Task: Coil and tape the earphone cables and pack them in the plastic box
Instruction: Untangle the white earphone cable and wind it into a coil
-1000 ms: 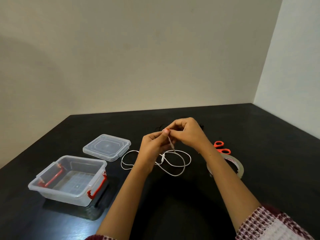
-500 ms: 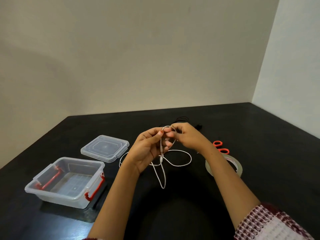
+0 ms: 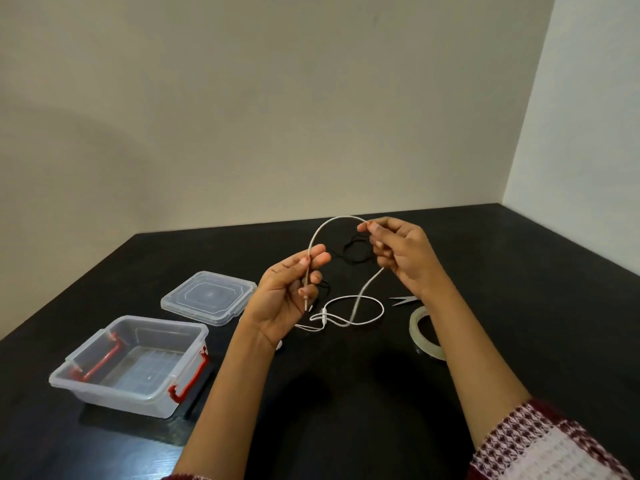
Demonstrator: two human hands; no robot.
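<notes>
Scanning from the left, I find the clear rectangular plastic box with red latches (image 3: 114, 400) standing open on the black table (image 3: 554, 306), no cable in it yet; its clear flat lid (image 3: 207, 297) lies just behind it; next, my left hand (image 3: 287, 299) pinches the white earphone cable (image 3: 337, 221) between thumb and forefinger, the plug end dangling below the palm; the cable arches up and across to my right hand (image 3: 405, 254), whose fingertips pinch it narrowly, and from there it drops to loose loops on the table between the hands; a thin black cable (image 3: 356, 251) lies behind, untouched; at the right, the metal scissor blades (image 3: 403, 300) and the roll of clear tape (image 3: 420, 332) lie near my right forearm.

Half a second ago both hands met at one point; they have since drawn apart, stretching a span of cable between them; I judge this to be a length measured out for a loop of the coil, so taping and packing remain. The orange scissor handles, visible earlier, are now hidden behind my forearm.
</notes>
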